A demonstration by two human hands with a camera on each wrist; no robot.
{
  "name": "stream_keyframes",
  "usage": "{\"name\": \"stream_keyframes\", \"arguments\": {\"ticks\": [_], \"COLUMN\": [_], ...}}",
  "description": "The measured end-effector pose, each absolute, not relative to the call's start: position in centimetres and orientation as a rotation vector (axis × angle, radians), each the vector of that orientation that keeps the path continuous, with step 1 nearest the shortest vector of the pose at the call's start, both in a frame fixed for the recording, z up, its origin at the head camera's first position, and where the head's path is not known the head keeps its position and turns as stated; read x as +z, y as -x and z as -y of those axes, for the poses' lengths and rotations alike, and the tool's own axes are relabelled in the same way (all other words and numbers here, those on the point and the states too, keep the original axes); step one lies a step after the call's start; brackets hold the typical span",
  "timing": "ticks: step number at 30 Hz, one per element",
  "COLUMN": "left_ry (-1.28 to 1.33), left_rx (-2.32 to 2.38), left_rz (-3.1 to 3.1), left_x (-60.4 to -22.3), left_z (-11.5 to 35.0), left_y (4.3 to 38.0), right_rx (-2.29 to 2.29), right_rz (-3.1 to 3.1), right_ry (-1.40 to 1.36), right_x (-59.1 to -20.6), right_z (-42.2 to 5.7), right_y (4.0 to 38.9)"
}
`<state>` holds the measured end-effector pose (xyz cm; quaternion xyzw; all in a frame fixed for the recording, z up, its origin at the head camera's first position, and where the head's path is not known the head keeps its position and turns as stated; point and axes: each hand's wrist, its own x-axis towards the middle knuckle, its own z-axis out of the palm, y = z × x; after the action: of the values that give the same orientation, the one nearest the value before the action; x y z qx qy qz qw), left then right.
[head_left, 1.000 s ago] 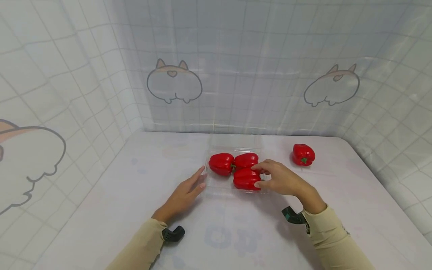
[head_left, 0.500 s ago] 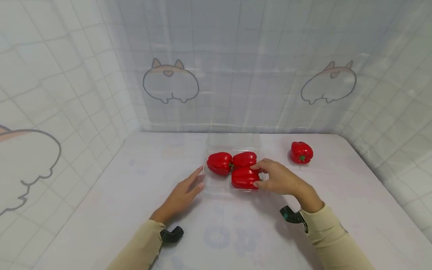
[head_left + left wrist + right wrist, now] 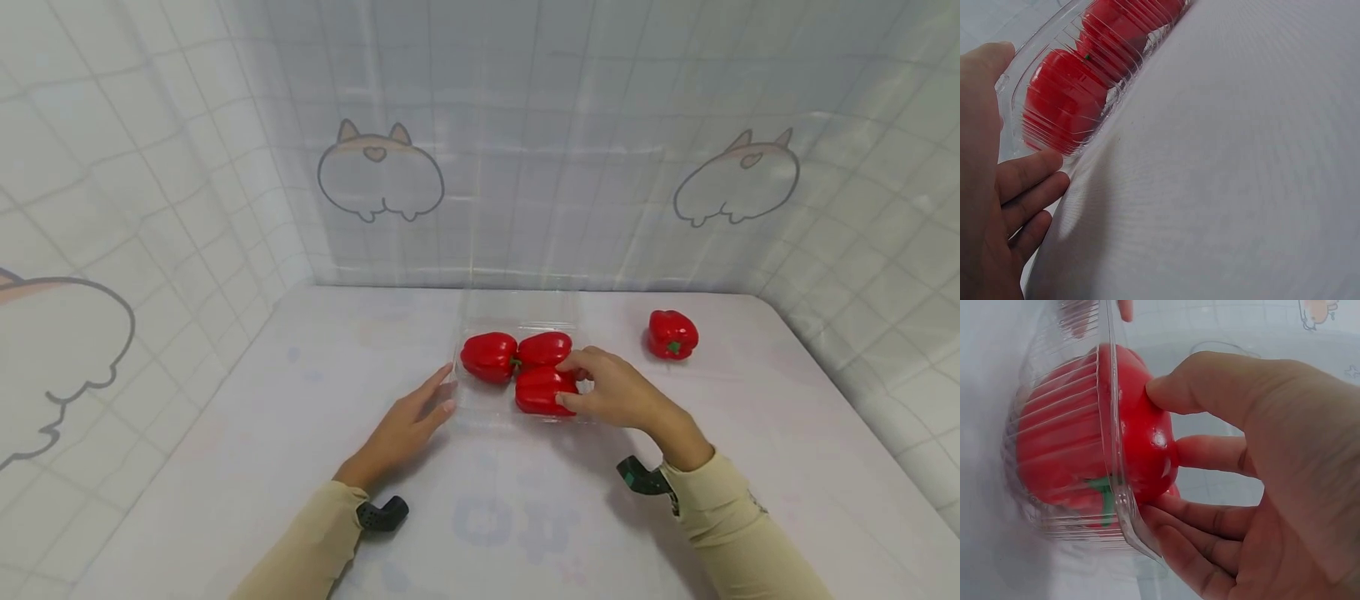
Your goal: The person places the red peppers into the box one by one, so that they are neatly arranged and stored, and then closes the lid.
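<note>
A clear plastic clamshell box (image 3: 480, 404) lies with its lid folded back, holding several red bell peppers. One pepper (image 3: 489, 357) sits at the left, another (image 3: 545, 349) at the back right and a third (image 3: 542, 392) at the front right. My right hand (image 3: 618, 392) pinches the front right pepper between thumb and fingers; the right wrist view shows its green stem (image 3: 1107, 497) through the ribbed wall. With fingers extended, my left hand (image 3: 405, 429) rests by the box's left side. In the left wrist view its fingertips (image 3: 1054, 161) reach the box's lower edge.
Another red bell pepper (image 3: 672, 335) lies on the white table at the right, outside the box. The transparent lid (image 3: 520, 308) spreads behind the box. A patterned curtain (image 3: 525, 167) stands along the back and both sides.
My right thumb has slid slightly left over the front right pepper. The left hand keeps its place beside the box, and the peppers stay where they were.
</note>
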<state>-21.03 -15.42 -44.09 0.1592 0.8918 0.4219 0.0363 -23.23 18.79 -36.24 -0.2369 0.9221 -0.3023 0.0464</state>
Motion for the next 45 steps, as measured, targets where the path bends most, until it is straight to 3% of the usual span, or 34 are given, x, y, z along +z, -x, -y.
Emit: {"name": "stream_keyframes", "arguments": {"ticks": [12,26,37,45], "left_ry": [-0.484,-0.563,-0.505,-0.507], "left_rx": [1.317,1.267,1.297,1.309], "left_rz": [-2.734,-2.783,-2.766,-2.755], "left_x": [-44.2,-44.4,-44.3,-44.3], "left_z": [15.5,15.3,15.6,15.4], "left_y": [21.2,21.4,21.0,20.9], "right_rx": [-0.958,-1.266,-1.417,-1.548], "right_rz": [-2.787,-2.835,-2.905,-3.02], "right_ry": [0.731,0.648,0.455,0.063], "right_x": [-36.2,-36.1,-36.1,-36.8], "right_z": [-19.0,-23.0,-28.5,-31.6], "right_y": [23.4,24.8,26.3,26.3]}}
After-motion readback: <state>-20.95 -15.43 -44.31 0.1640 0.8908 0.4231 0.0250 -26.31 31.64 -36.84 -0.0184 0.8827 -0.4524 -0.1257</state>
